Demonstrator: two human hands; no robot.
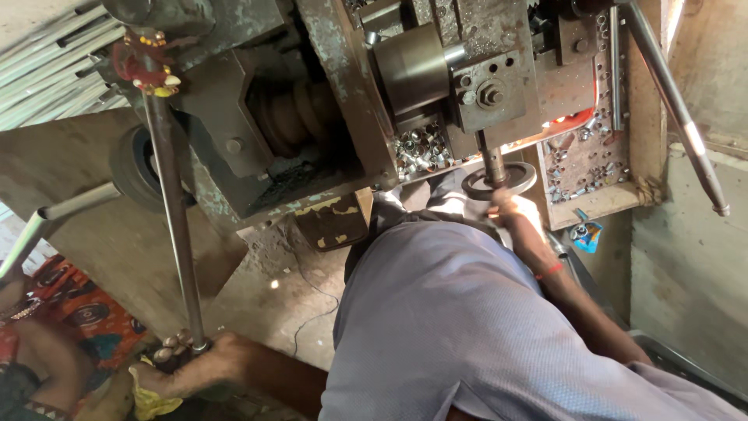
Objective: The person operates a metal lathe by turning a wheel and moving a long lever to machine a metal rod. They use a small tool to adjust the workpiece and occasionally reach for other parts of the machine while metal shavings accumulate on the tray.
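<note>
Dull metal lever rod (175, 226), rusty rough machine frame (343, 86), glossy small handwheel (499, 181).

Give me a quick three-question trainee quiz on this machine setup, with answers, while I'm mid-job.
1. True or false: the left hand grips the lower end of the long metal rod.
2. What does the right hand touch? A) the handwheel B) a hammer C) a paint can
3. Fill in: the wrist band on the right arm is ____.
Key: 1 true; 2 A; 3 red.
</note>
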